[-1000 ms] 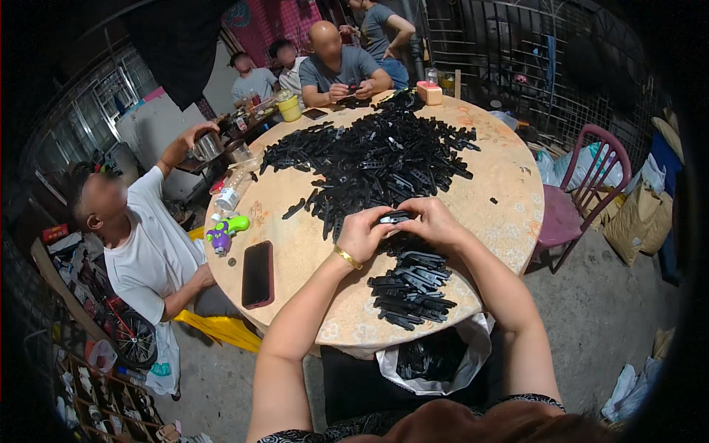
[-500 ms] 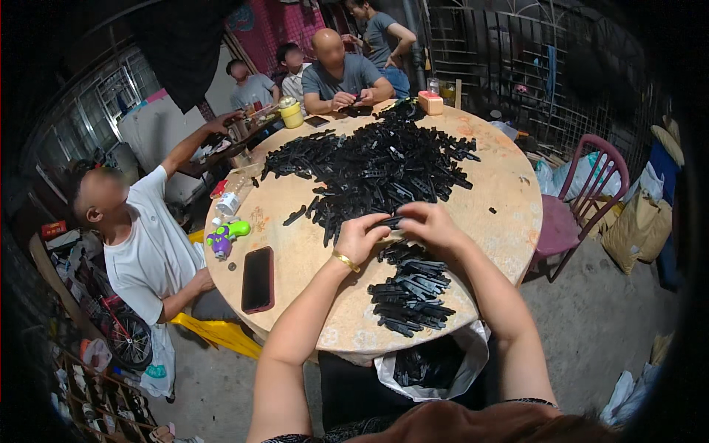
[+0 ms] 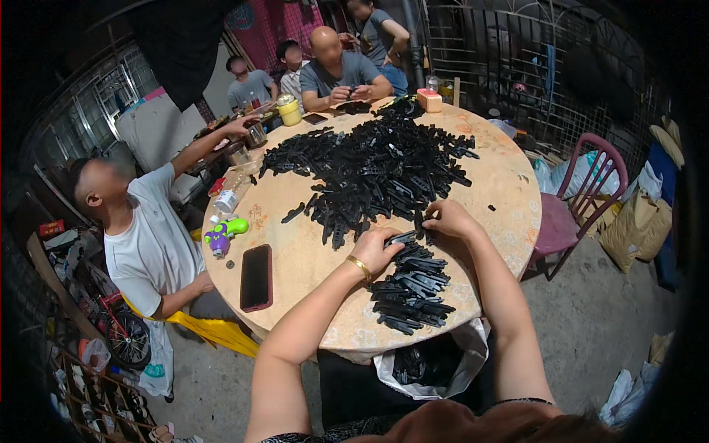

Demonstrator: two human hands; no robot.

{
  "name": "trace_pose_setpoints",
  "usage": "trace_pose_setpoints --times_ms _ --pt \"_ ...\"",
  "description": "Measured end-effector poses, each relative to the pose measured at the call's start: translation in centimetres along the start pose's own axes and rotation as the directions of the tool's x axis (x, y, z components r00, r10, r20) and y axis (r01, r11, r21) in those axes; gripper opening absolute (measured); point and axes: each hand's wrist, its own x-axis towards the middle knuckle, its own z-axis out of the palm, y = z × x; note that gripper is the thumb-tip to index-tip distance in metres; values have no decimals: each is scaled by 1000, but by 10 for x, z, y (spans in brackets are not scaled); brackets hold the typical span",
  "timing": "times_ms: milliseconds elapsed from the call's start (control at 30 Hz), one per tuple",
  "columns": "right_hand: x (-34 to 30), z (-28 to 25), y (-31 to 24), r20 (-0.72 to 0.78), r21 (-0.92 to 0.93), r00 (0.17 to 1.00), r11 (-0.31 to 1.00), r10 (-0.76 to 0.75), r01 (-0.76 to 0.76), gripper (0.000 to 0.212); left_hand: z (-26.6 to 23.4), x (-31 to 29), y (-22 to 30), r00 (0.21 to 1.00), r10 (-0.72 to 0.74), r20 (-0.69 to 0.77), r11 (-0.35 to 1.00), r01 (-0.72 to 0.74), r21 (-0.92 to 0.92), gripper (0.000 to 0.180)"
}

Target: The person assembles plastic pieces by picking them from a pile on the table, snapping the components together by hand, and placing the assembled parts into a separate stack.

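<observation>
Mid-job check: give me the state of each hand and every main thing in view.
Large black heap: loose, spread across the table
Smaller black pile: gathered, pieces roughly side by side
Left hand: at the smaller pile's far end, grip unclear
Right hand: at the heap's near edge, fingers bent, grip unclear
White bag: open, dark contents
Phone: flat, screen dark
Chair: upright

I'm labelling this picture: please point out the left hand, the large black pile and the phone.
Left hand (image 3: 374,252), head view: back of the hand.
Large black pile (image 3: 384,161), head view: its middle.
Phone (image 3: 256,277), head view: its dark screen.
</observation>
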Motion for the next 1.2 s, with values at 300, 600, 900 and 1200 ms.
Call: trace_pose_setpoints --times_ms 300,600,900,1200 --pt "5 5 1 -217 -21 976 1000 10 -15 31 -2 0 -3 998 14 58 998 -11 -54 30" --pt "3 19 -9 -184 -190 981 981 -64 28 38 -2 1 -6 995 42 86 993 -32 -118 30" --pt "13 4 12 -177 68 984 998 2 10 46 2 -2 2 967 37 250 962 34 -273 28" --pt "-4 30 -31 -218 391 894 804 -392 447 46 15 7 -24 978 -197 65 761 194 -619 27"
